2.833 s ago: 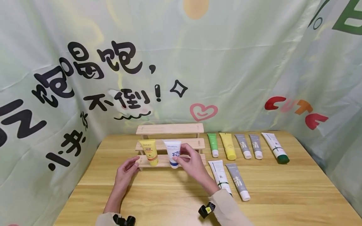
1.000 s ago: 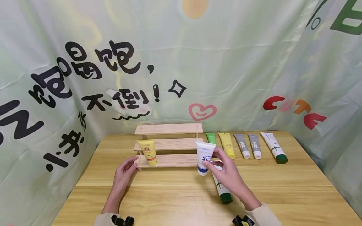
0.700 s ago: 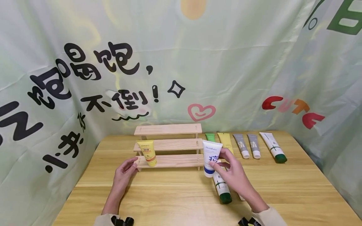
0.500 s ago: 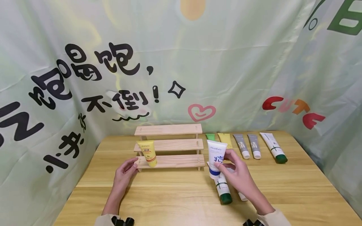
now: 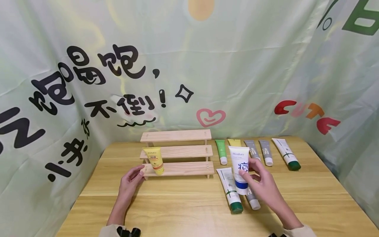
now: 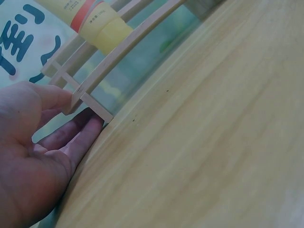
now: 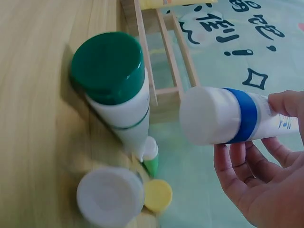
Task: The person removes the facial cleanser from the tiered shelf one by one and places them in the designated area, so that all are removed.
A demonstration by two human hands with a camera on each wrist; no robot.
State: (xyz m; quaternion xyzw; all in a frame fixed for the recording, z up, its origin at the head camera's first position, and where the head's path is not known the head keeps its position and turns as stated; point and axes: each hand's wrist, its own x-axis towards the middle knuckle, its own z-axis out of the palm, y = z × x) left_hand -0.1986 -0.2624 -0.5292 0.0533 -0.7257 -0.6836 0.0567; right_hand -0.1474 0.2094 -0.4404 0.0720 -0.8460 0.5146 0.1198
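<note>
My right hand point(image 5: 262, 181) holds a white squeeze tube with a blue band point(image 5: 240, 169) upright, cap down, between thumb and fingers. In the right wrist view that tube point(image 7: 221, 115) is clear of the table, its white cap facing the camera. At the left end of the three-step wooden rack point(image 5: 183, 168), my left hand point(image 5: 129, 184) grips the lowest step. The left wrist view has the thumb on the step's corner and the fingers by its leg. A yellow tube point(image 5: 154, 160) stands cap down on that lowest step, near the left hand.
Below the held tube lie a white tube with a green cap point(image 5: 229, 189) and a partly covered grey tube point(image 5: 252, 200). Farther back lie a green tube point(image 5: 221, 151), a yellow tube point(image 5: 235, 142), two grey tubes point(image 5: 266, 153) and another green-capped white tube point(image 5: 286, 154). A printed curtain point(image 5: 251, 82) hangs behind.
My right hand has carried the blue-banded white tube off the rack's lowest step to the right, over the tubes on the table. The left hand and the standing yellow tube have stayed in place.
</note>
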